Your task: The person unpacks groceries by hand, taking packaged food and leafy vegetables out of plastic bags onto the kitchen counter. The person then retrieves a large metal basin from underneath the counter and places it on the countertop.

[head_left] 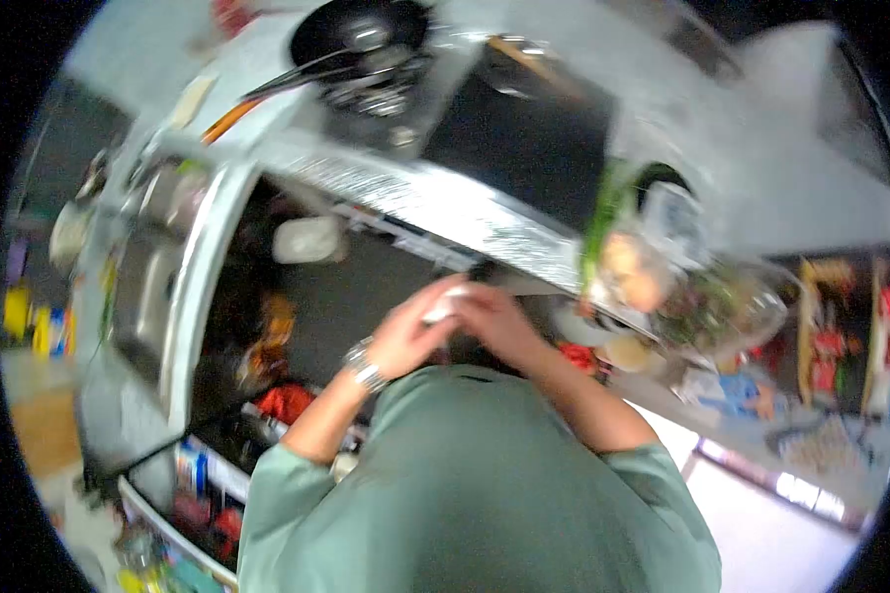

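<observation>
Both hands are together right in front of the green shirt (465, 474), up around a small white thing (446, 304) that sits between them. The left hand (411, 326) seems to have it between thumb and fingers, and the right hand (499, 321) comes in from the other side with its fingers bent over right at it. Can't tell if the right is really gripping or just touching, and it's too blurry to say what the white thing is. There's 1 silvery watch (366, 366) on the left wrist. The 2 hands are just this side of the shiny counter edge (435, 193), over a dark area below it, where a white container (309, 240) is off to the left. Up on the counter there's a black wok (336, 40) near the top, with an orange-brown handle (229, 121) sticking out below it, and a dark flat panel (524, 133) to its right. Further right you've got long green stalks (606, 222) beside some round orange-brown items (635, 272), then a clear bag of leafy greens (727, 308). Over on the far left is a metal sink (146, 306), and red packets (827, 351) are on a shelf at far right.
</observation>
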{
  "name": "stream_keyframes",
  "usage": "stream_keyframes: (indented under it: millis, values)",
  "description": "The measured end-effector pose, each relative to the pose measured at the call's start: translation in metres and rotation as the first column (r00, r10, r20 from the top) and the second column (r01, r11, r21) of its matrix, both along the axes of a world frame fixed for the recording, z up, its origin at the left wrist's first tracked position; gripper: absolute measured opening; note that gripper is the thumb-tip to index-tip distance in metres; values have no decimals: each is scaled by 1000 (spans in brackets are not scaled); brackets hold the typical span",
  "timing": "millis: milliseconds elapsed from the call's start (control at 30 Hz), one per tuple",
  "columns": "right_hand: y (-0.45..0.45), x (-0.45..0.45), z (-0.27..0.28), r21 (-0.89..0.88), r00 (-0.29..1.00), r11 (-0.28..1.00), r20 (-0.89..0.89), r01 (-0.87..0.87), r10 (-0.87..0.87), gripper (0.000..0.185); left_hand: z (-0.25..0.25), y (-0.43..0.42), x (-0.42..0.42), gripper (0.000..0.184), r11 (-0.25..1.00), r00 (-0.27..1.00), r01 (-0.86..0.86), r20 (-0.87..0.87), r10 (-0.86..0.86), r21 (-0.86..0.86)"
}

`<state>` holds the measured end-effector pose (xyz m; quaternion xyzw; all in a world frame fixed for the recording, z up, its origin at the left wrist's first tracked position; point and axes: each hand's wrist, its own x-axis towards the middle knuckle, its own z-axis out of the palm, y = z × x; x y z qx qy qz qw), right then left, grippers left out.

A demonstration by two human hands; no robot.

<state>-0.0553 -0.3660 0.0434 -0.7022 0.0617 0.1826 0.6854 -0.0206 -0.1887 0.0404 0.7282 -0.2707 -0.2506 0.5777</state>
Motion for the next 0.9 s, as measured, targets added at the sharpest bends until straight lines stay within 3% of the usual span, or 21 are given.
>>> stream_keyframes:
  millis: [33,67,133,233,300,333,433,567,700,767,800,900]
  values:
    - [-3,2,-4,-39,991,996,103,-79,83,19,-4,0,-3,52,1000,999,-18,30,18,5]
    - [-2,2,-12,60,973,995,222,-84,69,20,12,-2,-4,49,999,999,-27,-29,28,36]
    - [0,4,-21,72,954,994,295,-80,55,21,12,-5,-8,42,995,993,-95,79,93,22]
    - [-3,2,2,-297,925,955,365,4,110,18,10,-7,-17,38,975,972,-202,137,189,91]
    - [-11,-5,8,-321,890,942,452,96,64,18,7,-13,-23,38,965,964,-261,-51,260,-19]
    - [-16,-12,10,-246,861,955,507,164,-17,18,-4,-16,-23,36,947,948,-301,-145,284,-112]
    - [-39,-30,3,-312,836,896,539,317,-108,17,-9,-38,-28,31,915,878,-380,-362,313,-131]
    - [-63,-47,-5,-279,714,846,682,454,-159,22,7,-76,-42,25,940,869,-319,-431,242,-117]
    - [-79,-62,5,-300,911,937,410,181,-45,34,15,-102,-49,19,949,860,-300,-457,227,-95]
    - [-84,-70,1,-317,851,924,524,211,-15,45,10,-105,-53,13,941,873,-295,-447,195,-166]
    - [-85,-73,2,-307,820,926,572,219,-4,48,4,-114,-53,10,889,845,-413,-448,293,-199]
    - [-91,-78,8,-300,801,941,596,154,59,59,13,-111,-59,11,924,813,-365,-523,256,-114]
